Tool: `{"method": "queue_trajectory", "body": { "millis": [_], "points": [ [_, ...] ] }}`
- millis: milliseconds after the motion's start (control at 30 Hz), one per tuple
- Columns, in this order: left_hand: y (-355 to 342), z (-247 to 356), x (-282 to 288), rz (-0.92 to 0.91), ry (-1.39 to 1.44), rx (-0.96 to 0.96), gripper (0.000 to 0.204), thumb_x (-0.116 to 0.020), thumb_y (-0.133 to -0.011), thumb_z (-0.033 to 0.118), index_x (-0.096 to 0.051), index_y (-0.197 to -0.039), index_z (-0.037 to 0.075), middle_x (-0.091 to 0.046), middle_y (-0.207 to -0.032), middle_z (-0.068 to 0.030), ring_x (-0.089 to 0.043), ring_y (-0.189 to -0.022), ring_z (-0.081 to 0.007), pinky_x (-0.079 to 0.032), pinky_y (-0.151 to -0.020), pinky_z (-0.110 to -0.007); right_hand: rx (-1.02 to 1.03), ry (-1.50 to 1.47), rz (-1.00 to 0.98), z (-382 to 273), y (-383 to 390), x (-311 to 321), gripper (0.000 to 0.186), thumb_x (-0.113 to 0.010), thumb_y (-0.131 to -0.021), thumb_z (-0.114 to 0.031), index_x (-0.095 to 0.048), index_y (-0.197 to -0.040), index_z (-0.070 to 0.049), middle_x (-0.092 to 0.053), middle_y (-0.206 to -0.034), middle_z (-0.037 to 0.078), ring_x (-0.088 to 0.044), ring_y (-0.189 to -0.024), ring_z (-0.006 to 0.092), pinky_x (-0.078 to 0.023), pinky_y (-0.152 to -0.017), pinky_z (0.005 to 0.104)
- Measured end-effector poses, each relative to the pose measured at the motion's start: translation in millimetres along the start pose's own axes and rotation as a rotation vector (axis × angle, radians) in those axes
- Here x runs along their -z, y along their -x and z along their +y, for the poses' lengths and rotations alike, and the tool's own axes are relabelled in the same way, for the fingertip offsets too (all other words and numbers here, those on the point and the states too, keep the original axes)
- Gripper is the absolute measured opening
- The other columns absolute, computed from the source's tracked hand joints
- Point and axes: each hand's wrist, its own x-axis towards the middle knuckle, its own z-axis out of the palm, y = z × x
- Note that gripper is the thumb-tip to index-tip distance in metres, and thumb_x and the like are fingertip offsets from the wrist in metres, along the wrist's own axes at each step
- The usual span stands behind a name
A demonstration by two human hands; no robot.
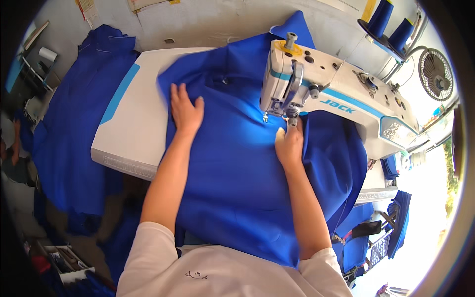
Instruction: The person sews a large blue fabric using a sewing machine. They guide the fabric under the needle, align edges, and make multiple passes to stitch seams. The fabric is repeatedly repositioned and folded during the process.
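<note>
A large piece of royal blue fabric covers much of the white sewing-machine table and hangs over its near edge toward my body. My left hand lies on the cloth at the left, fingers spread apart. My right hand rests on it just right of the needle, thumb out to the side, fingertips partly hidden behind the machine head. The white sewing machine has a teal stripe, and its presser foot stands over the cloth under a small light.
More blue cloth hangs at the left, near a person at the edge. Blue thread cones and a small fan are upper right. A box sits low left; a rack with folded blue pieces stands lower right.
</note>
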Motion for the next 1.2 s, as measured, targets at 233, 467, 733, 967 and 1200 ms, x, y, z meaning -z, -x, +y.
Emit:
{"method": "queue_trajectory", "body": {
  "millis": [233,467,733,967,1200],
  "points": [
    [-21.2,53.9,11.6,-0.261,0.061,-0.782,0.019,-0.058,-0.083,0.007,-0.07,-0.097,0.005,-0.068,-0.107,-0.012,-0.062,-0.107,-0.0275,-0.043,-0.095,-0.045,0.003,-0.009,-0.131,-9.5,6.1,-1.4,0.043,-0.061,-0.076,0.005,-0.053,-0.118,0.01,-0.052,-0.121,0.033,-0.05,-0.112,0.049,-0.042,-0.097,0.0486],
    [-2.9,70.3,-53.6,-0.392,-0.457,-0.634,0.035,-0.047,-0.091,0.016,-0.065,-0.119,0.003,-0.062,-0.126,-0.0174,-0.055,-0.121,-0.0291,-0.033,-0.106,-0.058,-0.089,0.071,-0.11,-27.2,21.2,42.1,0.052,-0.064,-0.076,0.0,-0.051,-0.126,0.005,-0.036,-0.144,0.031,-0.038,-0.13,0.0493,-0.031,-0.11,0.0513],
    [14.0,55.9,-37.4,-0.473,0.205,-0.409,0.033,-0.06,-0.091,0.019,-0.064,-0.122,0.01,-0.059,-0.133,-0.0119,-0.053,-0.122,-0.0328,-0.04,-0.105,-0.042,-0.108,0.276,-0.238,-34.0,48.3,99.4,0.049,-0.064,-0.08,-0.009,-0.054,-0.127,0.0,-0.042,-0.143,0.026,-0.038,-0.133,0.0434,-0.029,-0.111,0.0527],
    [2.6,35.4,-30.8,-0.476,0.301,-0.51,0.029,-0.064,-0.087,0.018,-0.068,-0.114,0.009,-0.064,-0.125,-0.0113,-0.058,-0.116,-0.0324,-0.044,-0.102,-0.041,-0.097,0.372,-0.261,-54.0,65.7,89.6,0.05,-0.066,-0.08,-0.014,-0.056,-0.129,-0.008,-0.048,-0.14,0.017,-0.041,-0.132,0.0389,-0.028,-0.106,0.0626],
    [70.2,72.4,40.6,-0.663,0.311,-0.608,0.027,-0.063,-0.088,0.005,-0.065,-0.114,0.002,-0.067,-0.117,-0.0115,-0.061,-0.113,-0.0295,-0.045,-0.101,-0.037,-0.002,0.004,-0.391,-63.8,98.7,120.8,0.043,-0.069,-0.079,-0.007,-0.059,-0.121,-0.005,-0.05,-0.138,0.014,-0.044,-0.132,0.033,-0.029,-0.109,0.057]
  ]
}}
